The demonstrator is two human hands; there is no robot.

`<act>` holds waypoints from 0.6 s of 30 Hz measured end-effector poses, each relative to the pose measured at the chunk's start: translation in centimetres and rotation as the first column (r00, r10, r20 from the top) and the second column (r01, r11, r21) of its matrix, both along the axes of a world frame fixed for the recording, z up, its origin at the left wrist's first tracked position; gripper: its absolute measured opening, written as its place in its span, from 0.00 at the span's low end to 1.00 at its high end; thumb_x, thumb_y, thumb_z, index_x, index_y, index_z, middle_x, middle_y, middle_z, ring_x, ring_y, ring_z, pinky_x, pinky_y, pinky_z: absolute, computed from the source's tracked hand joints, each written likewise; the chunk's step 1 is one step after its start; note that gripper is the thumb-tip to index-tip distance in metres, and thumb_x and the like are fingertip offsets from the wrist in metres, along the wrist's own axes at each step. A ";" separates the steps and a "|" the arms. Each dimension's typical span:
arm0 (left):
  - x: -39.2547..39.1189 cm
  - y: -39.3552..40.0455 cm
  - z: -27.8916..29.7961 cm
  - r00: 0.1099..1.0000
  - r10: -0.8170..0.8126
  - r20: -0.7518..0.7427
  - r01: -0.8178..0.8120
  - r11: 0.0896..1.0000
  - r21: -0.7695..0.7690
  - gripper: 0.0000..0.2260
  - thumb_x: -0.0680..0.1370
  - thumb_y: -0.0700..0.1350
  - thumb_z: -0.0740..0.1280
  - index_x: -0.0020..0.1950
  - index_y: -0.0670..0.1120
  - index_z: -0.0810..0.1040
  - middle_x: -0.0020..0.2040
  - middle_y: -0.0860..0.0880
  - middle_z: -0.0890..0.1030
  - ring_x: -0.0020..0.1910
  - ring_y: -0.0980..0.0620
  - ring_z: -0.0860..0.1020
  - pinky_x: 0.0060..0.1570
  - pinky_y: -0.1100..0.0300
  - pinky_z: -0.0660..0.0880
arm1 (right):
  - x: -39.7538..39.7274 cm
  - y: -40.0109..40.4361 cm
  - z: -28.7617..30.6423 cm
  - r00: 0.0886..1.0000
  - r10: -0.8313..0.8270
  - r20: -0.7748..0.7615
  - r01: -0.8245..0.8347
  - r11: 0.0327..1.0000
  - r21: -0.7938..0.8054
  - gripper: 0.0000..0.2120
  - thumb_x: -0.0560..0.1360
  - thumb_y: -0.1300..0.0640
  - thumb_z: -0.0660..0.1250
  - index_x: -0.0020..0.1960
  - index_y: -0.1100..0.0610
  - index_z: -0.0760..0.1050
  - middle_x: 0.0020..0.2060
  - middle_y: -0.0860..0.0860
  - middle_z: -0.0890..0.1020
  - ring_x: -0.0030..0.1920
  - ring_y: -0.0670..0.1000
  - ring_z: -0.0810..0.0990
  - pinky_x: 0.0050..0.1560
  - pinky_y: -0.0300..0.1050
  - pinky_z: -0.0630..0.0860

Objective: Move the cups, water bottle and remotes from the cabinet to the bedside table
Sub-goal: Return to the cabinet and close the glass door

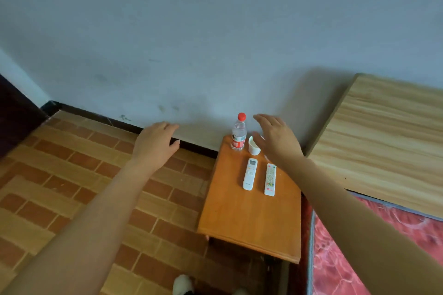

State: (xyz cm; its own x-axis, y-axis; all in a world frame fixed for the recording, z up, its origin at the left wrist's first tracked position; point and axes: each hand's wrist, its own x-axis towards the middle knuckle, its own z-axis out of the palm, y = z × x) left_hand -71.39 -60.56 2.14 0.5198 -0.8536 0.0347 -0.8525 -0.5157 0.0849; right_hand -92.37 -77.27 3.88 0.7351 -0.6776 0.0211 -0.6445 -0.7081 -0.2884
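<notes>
An orange wooden bedside table [249, 218] stands against the wall. At its back stands a clear water bottle [239, 133] with a red cap and red label. A white cup [253, 145] stands just right of the bottle. My right hand [275, 139] hovers over the cup's right side with fingers spread, holding nothing; whatever lies beneath it is hidden. Two white remotes lie side by side in front: a plain one [249, 174] and one with coloured buttons [270, 179]. My left hand [157, 140] floats over the floor left of the table, fingers loosely apart and empty.
A light wooden headboard [383, 136] rises right of the table, with a red patterned bed cover [374, 254] below it. Brick-pattern flooring [72, 187] spreads to the left, edged by a dark skirting board. A dark piece of furniture [12, 112] stands at the far left.
</notes>
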 end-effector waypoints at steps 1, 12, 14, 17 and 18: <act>0.6 1.4 0.7 0.999 0.032 0.000 -0.032 0.999 -0.004 0.20 0.79 0.50 0.60 0.70 0.46 0.67 0.67 0.47 0.72 0.65 0.48 0.70 0.61 0.54 0.69 | 0.9 0.8 0.5 0.999 0.037 0.013 -0.037 0.999 -0.006 0.23 0.79 0.48 0.55 0.72 0.54 0.60 0.72 0.51 0.66 0.72 0.53 0.62 0.70 0.49 0.62; 6.6 18.9 4.1 0.922 0.387 -0.007 -0.383 0.908 -0.171 0.19 0.78 0.50 0.60 0.68 0.47 0.69 0.66 0.48 0.73 0.64 0.50 0.71 0.61 0.54 0.71 | 14.5 13.0 4.7 0.862 0.506 0.010 -0.498 0.851 -0.167 0.22 0.80 0.51 0.55 0.71 0.57 0.62 0.70 0.54 0.69 0.71 0.55 0.64 0.68 0.49 0.63; 7.6 22.0 4.6 0.889 0.456 -0.023 -0.452 0.870 -0.199 0.19 0.78 0.50 0.60 0.68 0.47 0.68 0.66 0.48 0.73 0.65 0.50 0.70 0.61 0.54 0.70 | 17.1 15.9 5.1 0.827 0.562 0.025 -0.551 0.818 -0.167 0.22 0.80 0.51 0.56 0.71 0.57 0.62 0.69 0.54 0.69 0.71 0.55 0.64 0.68 0.50 0.63; 9.1 26.8 4.8 0.840 0.543 -0.021 -0.532 0.813 -0.238 0.19 0.79 0.50 0.60 0.68 0.47 0.68 0.65 0.48 0.73 0.64 0.50 0.71 0.59 0.55 0.70 | 21.2 20.6 5.6 0.773 0.633 0.046 -0.619 0.768 -0.166 0.22 0.80 0.51 0.55 0.71 0.57 0.63 0.69 0.54 0.70 0.70 0.55 0.64 0.68 0.50 0.62; 9.7 28.4 4.8 0.820 0.572 -0.014 -0.558 0.793 -0.244 0.19 0.78 0.50 0.60 0.68 0.47 0.68 0.65 0.48 0.73 0.64 0.50 0.71 0.59 0.55 0.70 | 22.5 22.2 5.7 0.754 0.655 0.052 -0.641 0.750 -0.163 0.22 0.79 0.51 0.55 0.71 0.57 0.63 0.69 0.54 0.70 0.70 0.55 0.64 0.68 0.50 0.63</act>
State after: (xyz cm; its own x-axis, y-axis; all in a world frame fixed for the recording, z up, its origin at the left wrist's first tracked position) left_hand -61.74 -32.12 6.93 0.8978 -0.3727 0.2345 -0.4225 -0.8792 0.2202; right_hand -69.90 -55.03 9.57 0.9852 -0.0249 0.1695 0.0100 -0.9794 -0.2017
